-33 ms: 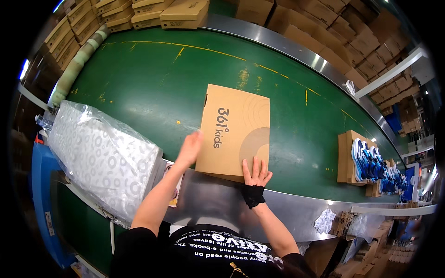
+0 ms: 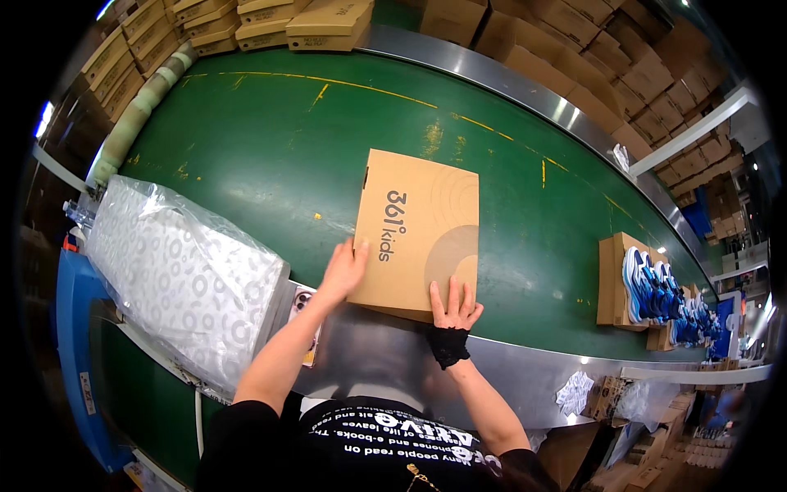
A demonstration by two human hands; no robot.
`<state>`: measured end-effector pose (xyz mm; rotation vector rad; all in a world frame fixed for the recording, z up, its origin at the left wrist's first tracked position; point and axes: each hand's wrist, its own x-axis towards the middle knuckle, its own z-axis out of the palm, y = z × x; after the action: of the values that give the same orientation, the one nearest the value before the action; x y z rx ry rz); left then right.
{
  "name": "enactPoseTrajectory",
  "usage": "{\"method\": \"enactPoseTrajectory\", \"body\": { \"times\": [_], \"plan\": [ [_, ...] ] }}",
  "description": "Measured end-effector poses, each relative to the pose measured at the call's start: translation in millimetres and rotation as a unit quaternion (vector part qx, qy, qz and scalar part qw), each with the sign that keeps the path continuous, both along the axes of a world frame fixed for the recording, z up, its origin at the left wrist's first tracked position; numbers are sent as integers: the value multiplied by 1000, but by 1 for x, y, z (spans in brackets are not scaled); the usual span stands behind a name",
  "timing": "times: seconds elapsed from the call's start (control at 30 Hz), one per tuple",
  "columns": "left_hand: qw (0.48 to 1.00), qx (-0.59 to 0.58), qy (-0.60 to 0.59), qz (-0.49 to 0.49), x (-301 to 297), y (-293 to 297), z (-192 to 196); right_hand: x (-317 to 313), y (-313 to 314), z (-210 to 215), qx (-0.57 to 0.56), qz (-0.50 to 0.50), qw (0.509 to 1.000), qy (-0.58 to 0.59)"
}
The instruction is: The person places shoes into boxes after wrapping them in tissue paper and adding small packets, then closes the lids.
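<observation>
A closed brown cardboard shoebox (image 2: 418,234) lies at a slight tilt on the green conveyor belt, its near edge over the metal rim. My left hand (image 2: 344,269) is at the box's left edge, the thumb over the lid and the other fingers along the side. Spread over the lid's near right corner are the fingers of my right hand (image 2: 453,305). Its thumb is hidden, and a black lace band (image 2: 448,348) circles the wrist. What is inside the box cannot be seen.
Left of me is a stack of patterned wrapping paper (image 2: 184,271) in clear plastic. Blue-and-white shoes (image 2: 643,283) stand beside an upright box (image 2: 608,279) on the right. Shoeboxes (image 2: 328,25) are stacked far left. A crumpled paper (image 2: 574,392) rests on the metal rim (image 2: 369,340).
My left hand has come in from just beside the box to its left edge, the thumb now on the lid. My right hand and the shoebox stay in place.
</observation>
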<state>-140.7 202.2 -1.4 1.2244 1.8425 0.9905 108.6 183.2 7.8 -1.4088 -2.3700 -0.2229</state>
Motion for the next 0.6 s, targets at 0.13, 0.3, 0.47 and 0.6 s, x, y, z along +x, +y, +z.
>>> {"method": "enactPoseTrajectory", "body": {
  "times": [0.13,0.3,0.47,0.6],
  "plan": [
    [981,-119,-155,1,-8,12,8,-2,7,26,-90,-11,994,-63],
    [829,-162,-535,-12,-29,21,67,-14,45,127,-94,64,993,-17],
    [794,-80,-600,55,-67,-50,128,-25,45,187,4,154,976,157],
    [806,63,-566,165,-112,-144,158,-10,23,158,-69,144,966,204]
  ]
}}
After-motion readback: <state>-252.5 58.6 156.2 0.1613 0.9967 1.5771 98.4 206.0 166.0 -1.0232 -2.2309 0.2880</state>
